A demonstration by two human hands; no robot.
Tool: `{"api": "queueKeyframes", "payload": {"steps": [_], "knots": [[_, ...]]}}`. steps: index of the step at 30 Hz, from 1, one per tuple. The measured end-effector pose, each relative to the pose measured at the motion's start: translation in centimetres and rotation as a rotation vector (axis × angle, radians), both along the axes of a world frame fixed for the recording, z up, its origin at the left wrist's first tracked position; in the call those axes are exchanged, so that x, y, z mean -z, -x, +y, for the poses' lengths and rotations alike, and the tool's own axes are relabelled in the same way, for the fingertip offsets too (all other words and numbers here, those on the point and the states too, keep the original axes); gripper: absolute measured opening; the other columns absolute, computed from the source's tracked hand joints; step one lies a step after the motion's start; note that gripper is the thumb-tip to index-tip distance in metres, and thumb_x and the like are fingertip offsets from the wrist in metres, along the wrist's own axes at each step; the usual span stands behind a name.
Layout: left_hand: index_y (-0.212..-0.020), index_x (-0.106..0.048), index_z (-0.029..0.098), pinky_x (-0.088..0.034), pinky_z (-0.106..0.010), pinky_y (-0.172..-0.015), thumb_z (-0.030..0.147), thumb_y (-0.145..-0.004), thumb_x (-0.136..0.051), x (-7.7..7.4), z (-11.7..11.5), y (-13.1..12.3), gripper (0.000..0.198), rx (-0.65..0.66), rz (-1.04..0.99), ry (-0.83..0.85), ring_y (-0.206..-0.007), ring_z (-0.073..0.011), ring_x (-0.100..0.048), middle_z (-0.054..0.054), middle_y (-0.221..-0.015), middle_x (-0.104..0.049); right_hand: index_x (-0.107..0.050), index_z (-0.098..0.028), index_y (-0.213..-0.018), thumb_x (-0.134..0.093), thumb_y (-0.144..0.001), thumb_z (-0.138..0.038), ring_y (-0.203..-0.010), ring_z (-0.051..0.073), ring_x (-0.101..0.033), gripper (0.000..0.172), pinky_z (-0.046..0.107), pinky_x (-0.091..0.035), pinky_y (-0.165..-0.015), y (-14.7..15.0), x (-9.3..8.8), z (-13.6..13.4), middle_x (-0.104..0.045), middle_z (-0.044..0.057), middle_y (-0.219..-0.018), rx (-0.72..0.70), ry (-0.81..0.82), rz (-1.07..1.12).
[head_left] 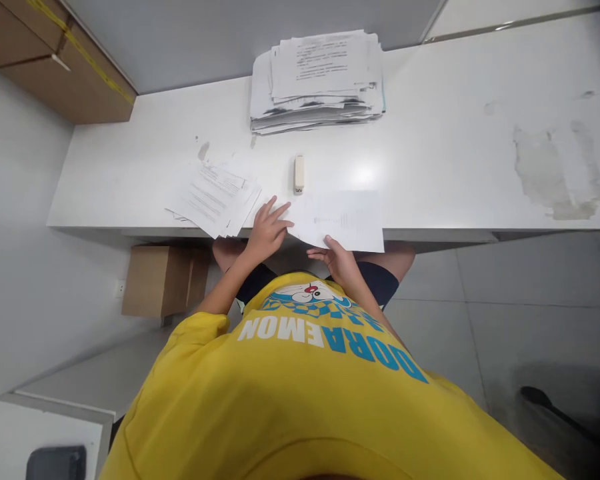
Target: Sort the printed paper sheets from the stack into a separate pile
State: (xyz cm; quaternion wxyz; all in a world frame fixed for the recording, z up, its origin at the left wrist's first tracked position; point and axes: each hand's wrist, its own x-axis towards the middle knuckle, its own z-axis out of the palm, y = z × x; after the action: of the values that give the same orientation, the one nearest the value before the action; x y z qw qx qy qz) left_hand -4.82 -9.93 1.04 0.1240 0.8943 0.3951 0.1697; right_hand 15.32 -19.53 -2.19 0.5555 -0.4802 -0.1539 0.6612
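A white sheet of paper [350,213] lies at the table's front edge, its near side hanging past the edge. My right hand [337,259] pinches that near side, thumb on top and fingers beneath. Fingers apart, my left hand [270,230] rests at the table edge by the sheet's left corner; its fingertips are close to the paper, and I cannot tell whether they touch it. Just beyond the sheet lies a small cream stapler [299,175]. To the left of my left hand is a loose, fanned pile of printed papers [213,200].
A thick stack of printed papers [320,73] sits against the back panel. Cardboard boxes [55,67] occupy the far left corner, and another cardboard box [150,280] is below the table. Worn patches [555,173] mark the white tabletop [445,133] at right.
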Motion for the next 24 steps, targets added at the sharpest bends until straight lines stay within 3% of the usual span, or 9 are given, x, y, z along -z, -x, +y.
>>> {"api": "queueKeyframes", "payload": {"steps": [4,8,14,20,24], "knots": [[-0.102,-0.071,0.023,-0.04,-0.053,-0.118,0.03,-0.104,-0.04,1.2,1.0,1.1,0.032,0.006,-0.025,-0.047,-0.151,-0.0259,-0.037,-0.007,-0.146,-0.06,-0.06,-0.022,-0.118,-0.081,-0.069,-0.05,-0.079,0.025,-0.076,0.06,0.039,-0.068,-0.068,-0.3,0.1,0.4,-0.075,0.006,-0.105,0.042,-0.024,-0.022],[-0.11,-0.07,0.022,-0.045,-0.049,-0.114,0.03,-0.105,-0.035,1.8,0.0,1.7,0.036,-0.042,-0.092,-0.062,-0.144,-0.0236,-0.047,-0.01,-0.138,-0.066,-0.06,-0.02,-0.12,-0.085,-0.065,-0.048,-0.072,0.025,-0.075,0.066,0.039,-0.068,-0.065,-1.1,-0.1,0.6,-0.076,0.006,-0.101,0.02,-0.036,-0.03],[-0.122,-0.065,0.02,-0.047,-0.046,-0.113,0.037,-0.106,-0.029,2.2,-1.8,0.8,0.043,-0.134,-0.237,-0.056,-0.134,-0.0217,-0.058,-0.012,-0.135,-0.067,-0.06,-0.024,-0.121,-0.08,-0.071,-0.05,-0.085,0.027,-0.076,0.059,0.039,-0.068,-0.068,-0.3,-1.3,-0.9,-0.076,0.006,-0.102,-0.004,-0.064,-0.05],[-0.12,-0.066,0.02,-0.045,-0.049,-0.116,0.044,-0.106,-0.021,2.8,-2.2,-0.5,0.053,-0.245,-0.306,-0.039,-0.14,-0.0231,-0.052,-0.012,-0.138,-0.065,-0.06,-0.023,-0.119,-0.078,-0.073,-0.049,-0.093,0.027,-0.075,0.055,0.04,-0.067,-0.076,1.4,-0.8,0.9,-0.074,0.006,-0.108,0.008,-0.072,-0.064],[-0.121,-0.065,0.018,-0.042,-0.047,-0.117,0.045,-0.106,-0.02,2.9,-2.0,-1.0,0.055,-0.249,-0.316,-0.041,-0.143,-0.0226,-0.048,-0.013,-0.143,-0.061,-0.059,-0.021,-0.118,-0.077,-0.073,-0.043,-0.081,0.023,-0.076,0.053,0.035,-0.068,-0.072,1.6,0.2,2.7,-0.074,0.004,-0.102,0.051,-0.045,-0.046]]}}
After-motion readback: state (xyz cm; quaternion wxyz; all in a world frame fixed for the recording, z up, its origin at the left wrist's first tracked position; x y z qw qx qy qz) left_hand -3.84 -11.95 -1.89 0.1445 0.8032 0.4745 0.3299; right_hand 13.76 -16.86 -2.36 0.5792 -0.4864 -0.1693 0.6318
